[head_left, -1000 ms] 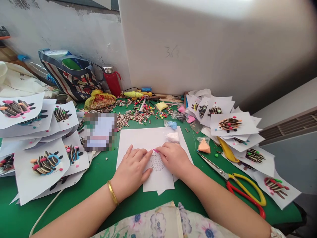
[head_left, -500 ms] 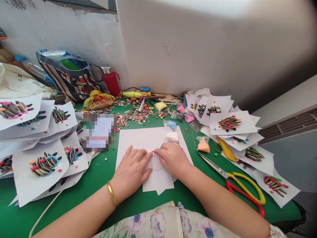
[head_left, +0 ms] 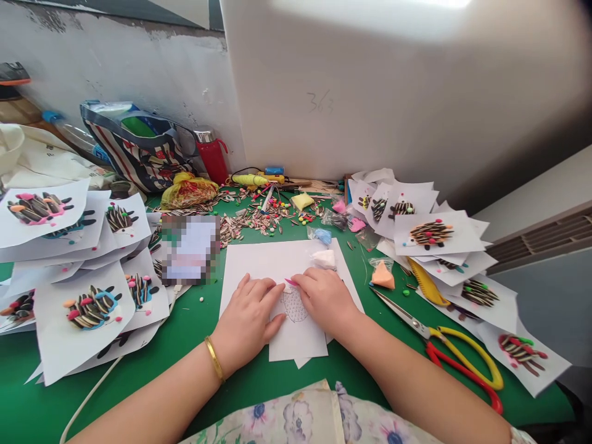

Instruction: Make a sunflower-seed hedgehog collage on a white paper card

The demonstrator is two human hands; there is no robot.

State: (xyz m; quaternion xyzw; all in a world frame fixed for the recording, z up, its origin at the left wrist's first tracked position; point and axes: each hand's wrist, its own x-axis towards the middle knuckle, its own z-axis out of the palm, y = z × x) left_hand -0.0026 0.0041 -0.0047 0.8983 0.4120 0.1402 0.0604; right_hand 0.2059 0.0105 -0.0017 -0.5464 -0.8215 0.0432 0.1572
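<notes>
My left hand (head_left: 252,311) lies palm down with fingers spread on a white sheet of paper (head_left: 296,346), its thumb and index finger beside an outline drawing (head_left: 295,307) filled with small marks. My right hand (head_left: 329,300) rests across the drawing's right side, its fingers bent in together at the top of the outline. A small pink tip shows at those fingertips; whether it is a fingernail or a bit of clay I cannot make out. Under the sheet lies a larger white paper (head_left: 259,256), and a bag of white clay (head_left: 324,259) sits on it beyond my right hand.
Open scissors (head_left: 423,327) lie right of my forearm, near orange clay (head_left: 383,275). Sheets with seed hedgehogs are stacked left (head_left: 92,308) and right (head_left: 432,234). Sunflower seeds (head_left: 254,222) are scattered at the back, near a phone (head_left: 192,250) and red flask (head_left: 213,157).
The whole view has shifted slightly right and down. My hands stay over the drawing, with the right fingertips a little farther from the left, and a small whitish patch shows between them.
</notes>
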